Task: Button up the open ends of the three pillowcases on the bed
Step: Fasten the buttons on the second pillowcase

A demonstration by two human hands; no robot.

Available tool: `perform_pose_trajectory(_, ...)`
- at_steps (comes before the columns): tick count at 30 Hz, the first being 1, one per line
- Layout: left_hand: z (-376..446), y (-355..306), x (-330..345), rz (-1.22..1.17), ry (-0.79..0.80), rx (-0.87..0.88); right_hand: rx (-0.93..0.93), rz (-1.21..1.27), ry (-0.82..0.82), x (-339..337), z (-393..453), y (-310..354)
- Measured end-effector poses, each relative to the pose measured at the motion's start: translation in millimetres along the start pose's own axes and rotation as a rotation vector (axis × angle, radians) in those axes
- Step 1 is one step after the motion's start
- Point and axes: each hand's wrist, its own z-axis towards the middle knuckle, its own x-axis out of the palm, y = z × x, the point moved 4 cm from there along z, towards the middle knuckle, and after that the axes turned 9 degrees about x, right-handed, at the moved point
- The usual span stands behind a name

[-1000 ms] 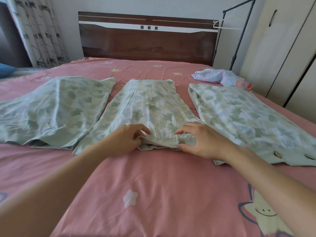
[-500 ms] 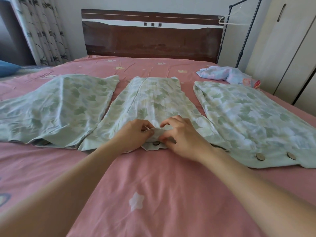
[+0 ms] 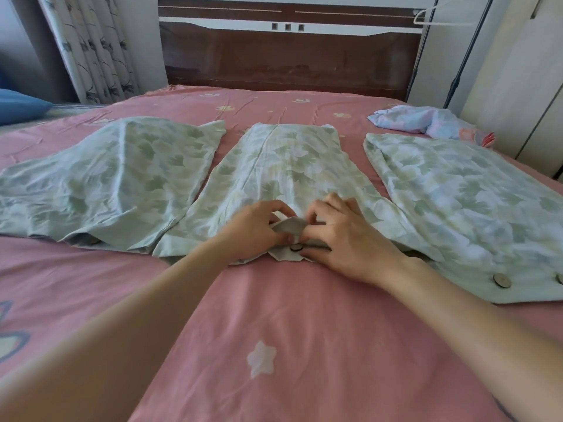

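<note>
Fabric: soft, creased, leaf-printed middle pillowcase (image 3: 289,175); round button (image 3: 296,247).
Grip: left hand (image 3: 256,231) and right hand (image 3: 344,236) pinch its hem flap (image 3: 289,226), seemingly.
Room: bare pink bed (image 3: 274,315) sheet nearside.

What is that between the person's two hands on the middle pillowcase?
In the head view, between the left hand and right hand lies a pinched-up fold of the middle pillowcase hem, with a round button just below it.

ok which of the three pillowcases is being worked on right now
The middle pillowcase: both the left hand and right hand pinch its near hem beside a button. The left pillowcase and right pillowcase lie untouched.
</note>
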Motion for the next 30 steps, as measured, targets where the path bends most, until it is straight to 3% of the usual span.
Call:
perform_pose_trajectory(5,2,-3,-2,-0.001,-0.004,0.009,-0.152,-0.131,-0.098,2,-2,18)
perform_pose_trajectory(17,-2,-5,-6,0.050,-0.005,0.054,-0.214,-0.259,-0.278,2,-11,26)
perform_pose_trajectory(30,-5,-10,3,0.071,-0.050,0.041,-0.214,-0.269,-0.271,5,-10,22)
